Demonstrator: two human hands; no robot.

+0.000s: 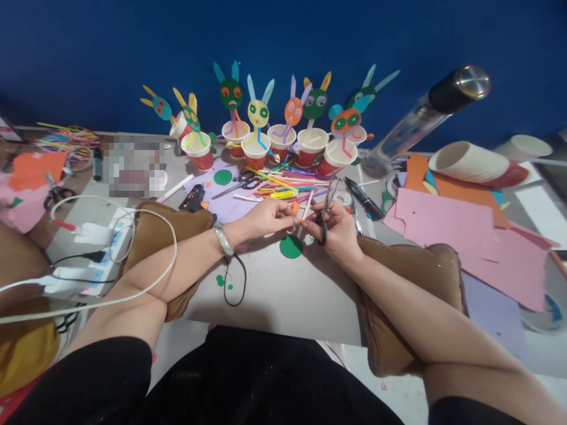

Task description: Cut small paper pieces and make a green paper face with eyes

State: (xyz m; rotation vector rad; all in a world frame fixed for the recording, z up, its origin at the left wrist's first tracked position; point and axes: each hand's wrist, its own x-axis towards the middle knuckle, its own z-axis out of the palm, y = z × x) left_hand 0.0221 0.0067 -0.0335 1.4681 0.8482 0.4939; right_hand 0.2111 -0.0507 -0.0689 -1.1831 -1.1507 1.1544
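Note:
Near the middle of the table, my left hand [272, 217] pinches a small orange piece [300, 221] between thumb and fingertips. My right hand [339, 231] is closed round black-handled scissors [328, 206], their blades pointing up and away from me. The fingertips of both hands are close together at the orange piece. Just below them a green paper circle [291, 247] lies on the table [274, 295]. Behind the hands are colourful thin sticks [283, 184] and a yellow marker or cutter [284, 194].
Paper cups [254, 154] with rabbit-like paper figures stand along the back. A tall bottle [407, 127] and pink paper [443, 221] are at right. Brown cushions [405, 295] lie under both forearms. A glue gun [193, 198] and power strip [108, 260] sit left.

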